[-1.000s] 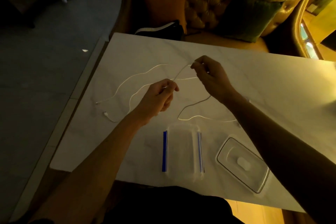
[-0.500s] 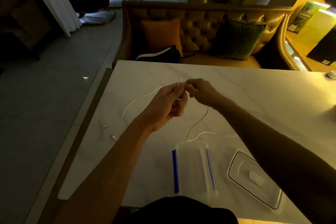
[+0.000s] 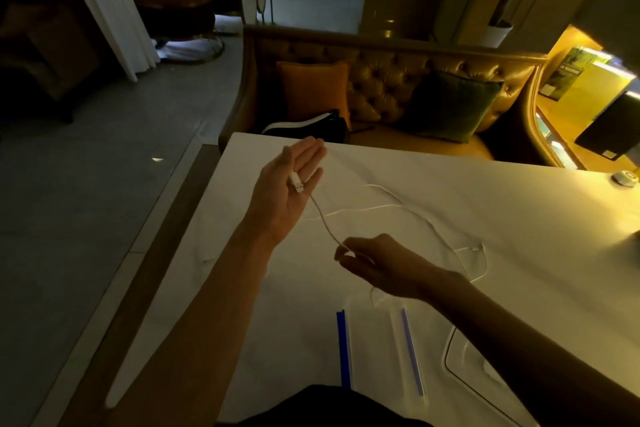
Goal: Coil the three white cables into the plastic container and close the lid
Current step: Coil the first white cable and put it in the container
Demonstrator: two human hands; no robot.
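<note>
While I am looking down over the table edge [image 3: 194, 288], the plastic container [image 3: 377, 354] is sitting nearest me with its blue-edged sides, empty as far as I can tell, and the clear lid [image 3: 464, 367] is lying just to its right, partly hidden under my right forearm. Beyond the container my right hand [image 3: 377, 267] is pinching the white cable [image 3: 323, 218] between thumb and fingertips, the other fingers loosely curled. From that pinch the cable is running up and to the left, taut, to my left hand [image 3: 287, 191], which is lying palm up and nearly flat, fingers spread, with the plug [image 3: 297, 183] resting across them; I cannot tell whether the thumb is trapping it. Farther out, loose white cables [image 3: 460, 250] are trailing to the right over the marble. I am judging that winding starts from the left hand, turning toward the right.
</note>
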